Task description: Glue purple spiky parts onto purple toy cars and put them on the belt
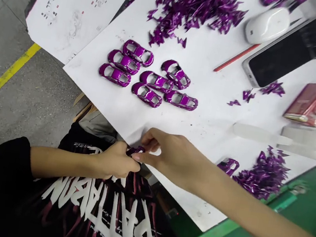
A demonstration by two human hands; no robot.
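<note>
Head view: I log the left hand [116, 161] and right hand [171, 158] together, pinching a small glossy purple moulded plastic piece [135, 150] at the edge of a white paper sheet [202, 121], near smooth purple toy-car body shells [146, 95].

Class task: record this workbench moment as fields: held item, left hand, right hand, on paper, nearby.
held item: small glossy purple piece
left hand: gripping it
right hand: pinching it
on paper: seven purple toy-car bodies on white paper sheet
nearby: heap of jagged purple pieces; smartphone; red pencil
</note>
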